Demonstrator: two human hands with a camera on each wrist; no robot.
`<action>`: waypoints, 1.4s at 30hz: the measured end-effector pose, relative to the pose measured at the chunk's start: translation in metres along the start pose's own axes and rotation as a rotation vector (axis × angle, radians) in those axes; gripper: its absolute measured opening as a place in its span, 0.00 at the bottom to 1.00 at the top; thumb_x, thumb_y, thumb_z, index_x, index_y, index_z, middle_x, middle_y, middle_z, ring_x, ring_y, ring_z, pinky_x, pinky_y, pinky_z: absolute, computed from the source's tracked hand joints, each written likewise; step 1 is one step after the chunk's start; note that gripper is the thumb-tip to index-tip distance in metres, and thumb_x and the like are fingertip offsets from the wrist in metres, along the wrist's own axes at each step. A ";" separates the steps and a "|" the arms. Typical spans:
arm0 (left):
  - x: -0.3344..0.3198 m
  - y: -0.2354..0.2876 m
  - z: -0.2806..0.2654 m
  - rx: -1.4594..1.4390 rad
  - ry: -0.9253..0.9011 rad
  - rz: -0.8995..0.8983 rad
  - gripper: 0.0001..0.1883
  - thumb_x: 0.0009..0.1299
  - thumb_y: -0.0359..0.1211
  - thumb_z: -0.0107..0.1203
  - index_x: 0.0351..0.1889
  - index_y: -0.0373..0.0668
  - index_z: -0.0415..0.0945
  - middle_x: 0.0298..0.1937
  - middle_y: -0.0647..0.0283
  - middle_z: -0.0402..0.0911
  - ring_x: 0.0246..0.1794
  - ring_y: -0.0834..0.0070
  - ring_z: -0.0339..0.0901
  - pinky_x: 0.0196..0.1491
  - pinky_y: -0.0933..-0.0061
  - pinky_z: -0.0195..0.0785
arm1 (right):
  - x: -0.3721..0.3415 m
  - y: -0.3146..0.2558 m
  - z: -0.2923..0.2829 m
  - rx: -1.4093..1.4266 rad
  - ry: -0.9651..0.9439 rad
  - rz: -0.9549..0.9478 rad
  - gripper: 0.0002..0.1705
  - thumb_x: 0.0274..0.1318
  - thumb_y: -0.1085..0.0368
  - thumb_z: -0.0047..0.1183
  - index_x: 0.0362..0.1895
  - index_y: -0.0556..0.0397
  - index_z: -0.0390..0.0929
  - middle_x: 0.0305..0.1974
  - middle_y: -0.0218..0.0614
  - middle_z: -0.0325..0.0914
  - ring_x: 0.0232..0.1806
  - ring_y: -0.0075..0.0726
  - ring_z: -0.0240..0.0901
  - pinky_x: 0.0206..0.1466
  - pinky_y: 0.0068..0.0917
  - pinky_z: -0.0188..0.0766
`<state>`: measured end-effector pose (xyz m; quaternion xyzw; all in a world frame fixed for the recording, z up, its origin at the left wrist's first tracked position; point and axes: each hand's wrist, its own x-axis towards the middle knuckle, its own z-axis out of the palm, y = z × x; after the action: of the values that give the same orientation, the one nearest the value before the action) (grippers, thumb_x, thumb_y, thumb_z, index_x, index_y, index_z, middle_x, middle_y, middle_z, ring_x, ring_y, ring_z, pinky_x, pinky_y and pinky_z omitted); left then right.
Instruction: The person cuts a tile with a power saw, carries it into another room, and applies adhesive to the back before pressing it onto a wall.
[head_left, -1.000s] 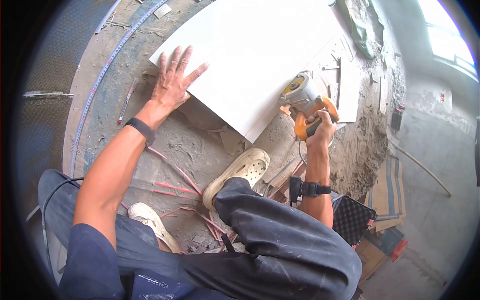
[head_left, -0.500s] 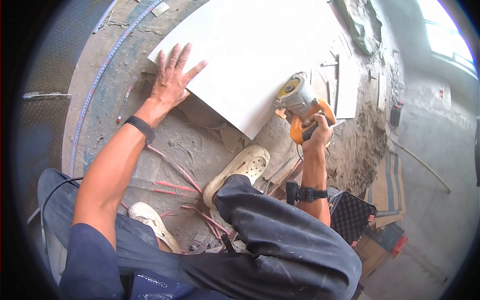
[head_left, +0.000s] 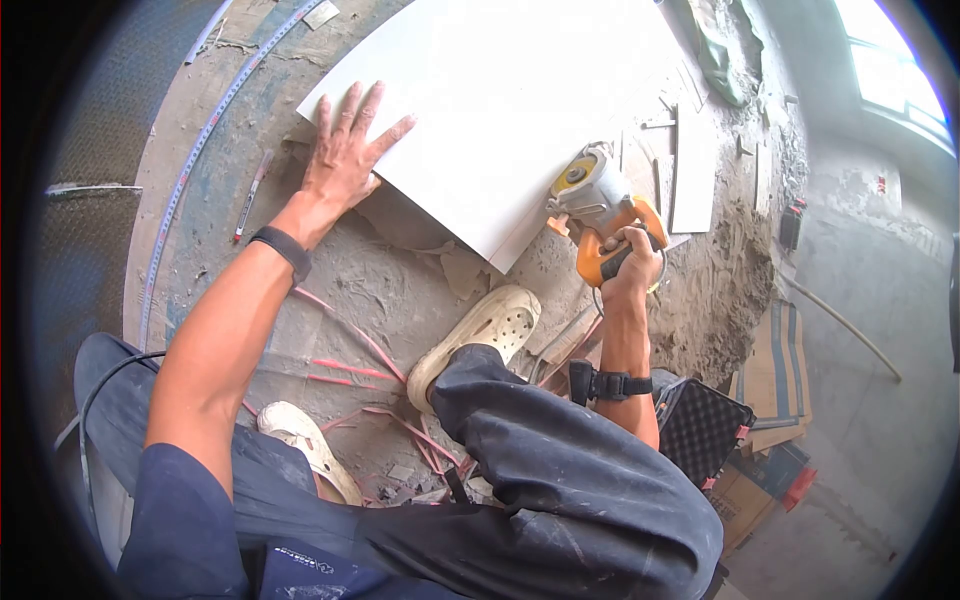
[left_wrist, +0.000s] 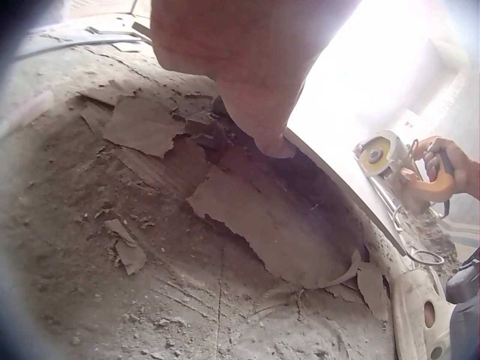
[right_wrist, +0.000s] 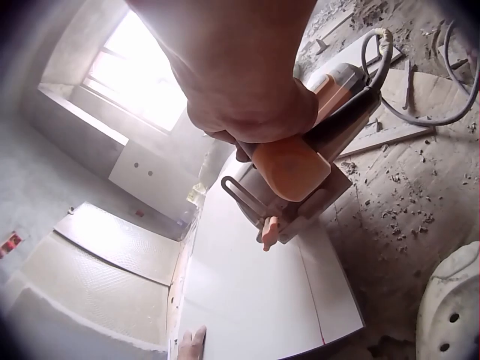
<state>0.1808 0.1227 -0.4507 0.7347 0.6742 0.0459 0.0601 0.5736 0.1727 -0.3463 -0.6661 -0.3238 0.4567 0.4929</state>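
Observation:
A large white tile [head_left: 470, 130] lies raised a little above the dusty floor, its near corner pointing toward the person. On its left side rests the left hand [head_left: 345, 160], fingers spread and straight. At the tile's right edge, the right hand [head_left: 637, 258] grips the orange handle of a power tile cutter [head_left: 600, 195]. Its round yellow blade [left_wrist: 379, 155] shows within the grey guard in the left wrist view. A thin red line [right_wrist: 311, 292] runs along the tile near its edge, leading up to the cutter. The cutter's underside is hidden.
Two pale clogs [head_left: 490, 330] stand near the tile's corner. Pink straps [head_left: 360, 345] and broken scraps litter the floor. A measuring tape [head_left: 200, 150] and marker [head_left: 252, 195] lie left. White strips [head_left: 692, 170] lie right, with an open black case [head_left: 705, 425] further back.
The right hand and cutter have shifted slightly left along the tile's edge. The tile's near corner sits slightly higher in view. The left hand stays nearly still on the tile.

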 end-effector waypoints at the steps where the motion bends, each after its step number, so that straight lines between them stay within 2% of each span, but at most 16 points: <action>1: 0.000 0.000 0.001 0.008 0.016 0.004 0.56 0.53 0.31 0.69 0.78 0.79 0.49 0.84 0.55 0.35 0.83 0.49 0.33 0.78 0.33 0.26 | -0.001 0.000 0.001 0.002 0.003 0.000 0.13 0.48 0.75 0.51 0.41 0.59 0.76 0.24 0.34 0.73 0.19 0.29 0.71 0.26 0.28 0.71; 9: 0.000 0.000 0.000 0.029 -0.007 -0.001 0.57 0.53 0.32 0.70 0.78 0.80 0.48 0.84 0.55 0.35 0.83 0.49 0.32 0.78 0.33 0.26 | -0.002 0.003 -0.001 0.025 0.009 0.004 0.13 0.49 0.75 0.52 0.42 0.60 0.76 0.25 0.35 0.75 0.20 0.29 0.72 0.26 0.29 0.71; 11: -0.001 0.000 0.002 -0.058 0.047 0.010 0.61 0.50 0.27 0.71 0.78 0.78 0.48 0.84 0.55 0.33 0.83 0.50 0.31 0.79 0.35 0.26 | -0.003 0.004 -0.001 0.039 0.005 0.008 0.13 0.49 0.75 0.52 0.42 0.60 0.76 0.26 0.36 0.75 0.20 0.29 0.72 0.26 0.28 0.71; 14: 0.000 0.000 0.002 -0.056 0.045 0.009 0.61 0.49 0.27 0.71 0.78 0.78 0.48 0.84 0.55 0.33 0.83 0.50 0.31 0.79 0.35 0.26 | -0.004 0.002 -0.001 0.000 0.004 0.022 0.13 0.49 0.75 0.52 0.42 0.59 0.75 0.25 0.36 0.75 0.20 0.30 0.72 0.27 0.28 0.72; 20: 0.000 0.000 0.000 -0.063 0.030 0.006 0.61 0.50 0.28 0.72 0.78 0.78 0.48 0.84 0.55 0.34 0.83 0.50 0.32 0.79 0.35 0.26 | -0.012 -0.001 0.004 0.005 -0.004 -0.003 0.12 0.49 0.75 0.52 0.41 0.59 0.74 0.25 0.35 0.74 0.20 0.30 0.72 0.26 0.28 0.72; 22: 0.000 0.000 0.000 -0.066 0.033 0.006 0.61 0.49 0.29 0.73 0.78 0.78 0.49 0.84 0.55 0.34 0.83 0.50 0.32 0.79 0.35 0.26 | -0.013 0.000 0.004 -0.022 0.005 -0.034 0.08 0.47 0.73 0.52 0.36 0.57 0.75 0.24 0.35 0.72 0.20 0.30 0.71 0.24 0.28 0.71; 28: 0.000 0.001 -0.001 -0.048 0.035 0.002 0.60 0.50 0.30 0.74 0.78 0.78 0.49 0.84 0.55 0.35 0.83 0.50 0.32 0.79 0.35 0.27 | -0.020 -0.002 0.007 -0.007 0.009 -0.030 0.08 0.48 0.73 0.51 0.36 0.58 0.75 0.24 0.35 0.72 0.20 0.31 0.71 0.23 0.28 0.71; 38: 0.001 0.002 -0.002 -0.035 0.017 -0.013 0.60 0.50 0.31 0.74 0.78 0.79 0.49 0.84 0.56 0.35 0.83 0.51 0.32 0.79 0.36 0.29 | -0.024 0.003 -0.002 0.000 -0.008 -0.034 0.08 0.48 0.72 0.51 0.36 0.57 0.75 0.23 0.35 0.72 0.19 0.31 0.71 0.23 0.29 0.70; 40: 0.000 0.003 -0.002 -0.038 0.012 -0.012 0.60 0.50 0.31 0.74 0.78 0.79 0.48 0.84 0.56 0.35 0.83 0.51 0.32 0.79 0.36 0.28 | -0.025 0.003 -0.003 0.052 -0.015 -0.009 0.12 0.48 0.75 0.52 0.40 0.58 0.75 0.24 0.36 0.74 0.19 0.31 0.72 0.24 0.29 0.72; 42: 0.001 0.002 -0.002 -0.041 0.009 -0.011 0.61 0.50 0.31 0.74 0.78 0.80 0.48 0.84 0.56 0.34 0.83 0.51 0.32 0.79 0.36 0.28 | -0.025 0.005 -0.004 0.049 -0.017 -0.005 0.12 0.48 0.75 0.53 0.41 0.58 0.75 0.25 0.36 0.74 0.19 0.30 0.72 0.24 0.29 0.72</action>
<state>0.1827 0.1235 -0.4489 0.7293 0.6775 0.0626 0.0723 0.5681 0.1475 -0.3434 -0.6490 -0.3184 0.4690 0.5075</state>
